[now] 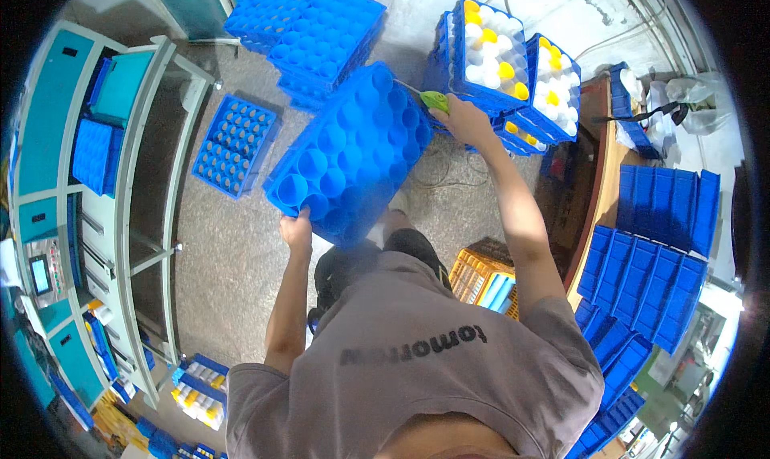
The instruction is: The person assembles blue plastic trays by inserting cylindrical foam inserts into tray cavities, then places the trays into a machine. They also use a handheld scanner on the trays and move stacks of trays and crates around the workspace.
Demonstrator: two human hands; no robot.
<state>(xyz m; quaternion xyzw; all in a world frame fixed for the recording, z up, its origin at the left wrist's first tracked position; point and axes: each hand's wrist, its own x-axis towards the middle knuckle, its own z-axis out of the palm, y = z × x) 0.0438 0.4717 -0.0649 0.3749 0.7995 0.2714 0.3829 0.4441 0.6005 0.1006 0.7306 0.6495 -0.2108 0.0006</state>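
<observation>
My left hand (297, 228) grips the near left rim of a blue tray (362, 130) with rows of round cups, its thumb at a corner cup. The tray is held tilted in front of my legs, and the cups that show look bare. In my closed right hand (465, 122) is a green-handled tool (434, 100) with a thin rod that points toward the tray's far right side. What kind of tool it is, I cannot tell for sure. A pale blur lies over the tray's near end.
Blue cup trays (329, 38) are stacked ahead, and another tray (235, 144) rests on the floor at left. Crates of white and yellow pieces (491, 54) stand at far right. A yellow basket (473, 276) sits by my legs; a machine frame (152, 218) stands left, blue bins (646, 286) right.
</observation>
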